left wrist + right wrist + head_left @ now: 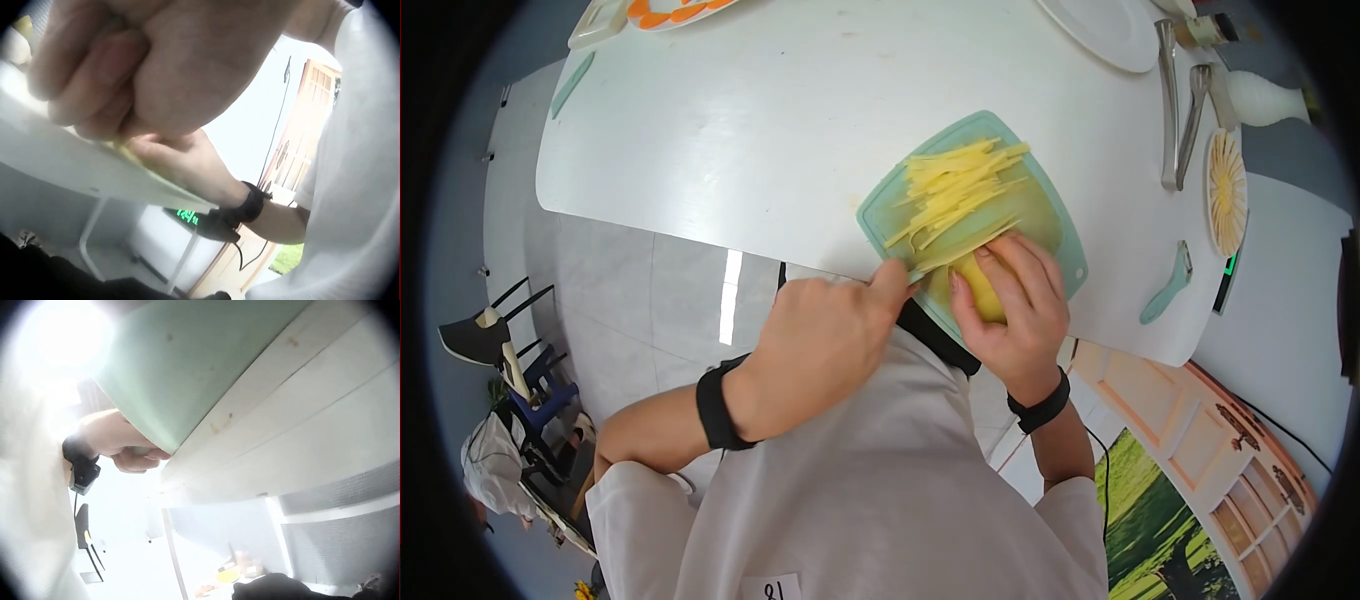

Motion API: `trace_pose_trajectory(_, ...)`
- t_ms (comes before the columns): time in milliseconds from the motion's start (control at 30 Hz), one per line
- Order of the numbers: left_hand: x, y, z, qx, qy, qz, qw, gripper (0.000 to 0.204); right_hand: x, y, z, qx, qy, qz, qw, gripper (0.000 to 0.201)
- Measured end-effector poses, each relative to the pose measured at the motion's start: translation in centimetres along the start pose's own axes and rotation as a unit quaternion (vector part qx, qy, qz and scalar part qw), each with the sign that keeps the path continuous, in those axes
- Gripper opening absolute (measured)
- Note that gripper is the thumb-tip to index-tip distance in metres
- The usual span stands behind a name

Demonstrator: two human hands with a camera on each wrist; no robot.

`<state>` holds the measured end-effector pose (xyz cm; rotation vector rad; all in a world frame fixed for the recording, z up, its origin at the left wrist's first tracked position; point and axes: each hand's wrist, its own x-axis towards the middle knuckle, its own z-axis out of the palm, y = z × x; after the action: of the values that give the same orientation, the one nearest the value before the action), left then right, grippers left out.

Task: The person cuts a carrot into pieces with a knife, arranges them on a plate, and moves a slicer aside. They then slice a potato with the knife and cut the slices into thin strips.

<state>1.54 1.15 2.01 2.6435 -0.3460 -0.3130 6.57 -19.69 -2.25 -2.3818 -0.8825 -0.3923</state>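
Note:
In the head view my left hand (825, 325) grips the light-green handle of a kitchen knife (916, 274), its fingers curled in the left wrist view. The blade lies along the near side of the cut strips, partly covered by yellow slivers. My right hand (1022, 305) holds down a peeled yellow potato (984, 288) with fingers spread over it, the fingertips beside the blade. Both rest over a mint-green cutting board (1055, 215) at the table's near edge. A loose pile of yellow potato strips (960, 185) covers the board's far half.
A green-handled peeler (1170, 285), metal tongs (1180, 120) and a small plate of pale strips (1226, 195) lie at right. A white plate (1105, 30) sits at the far right. Far left are a plate with orange slices (675, 14) and a slim green item (573, 86).

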Motion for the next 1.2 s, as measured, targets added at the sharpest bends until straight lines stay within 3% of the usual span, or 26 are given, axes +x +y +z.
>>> trace_pose_trajectory(133,2.1,1.0,1.0,0.01,0.023,0.012,1.0,0.018,0.0,-0.2,0.1,-0.009,0.003,-0.004,1.0,0.031)
trace_pose_trajectory(433,1.4,-0.5,-0.2,-0.176,0.015,-0.06,0.982,0.023,0.0,-0.1,0.3,0.012,0.022,-0.007,1.0,0.033)
trace_pose_trajectory(533,1.2,0.0,-0.3,-0.137,0.022,-0.066,0.988,0.023,0.0,0.0,0.2,0.01,0.024,-0.007,1.0,0.034)
trace_pose_trajectory(733,0.3,1.2,0.1,-0.007,0.059,-0.003,0.998,0.021,0.0,-0.2,0.1,0.017,0.03,0.001,0.999,0.036)
trace_pose_trajectory(833,0.1,1.2,0.2,0.021,0.034,-0.004,0.999,0.021,0.0,-0.1,0.1,0.016,0.021,-0.003,1.0,0.036)
trace_pose_trajectory(1200,-0.3,0.9,-0.6,0.03,-0.003,0.007,1.0,0.02,-0.1,0.0,0.1,0.017,0.016,-0.003,1.0,0.035)
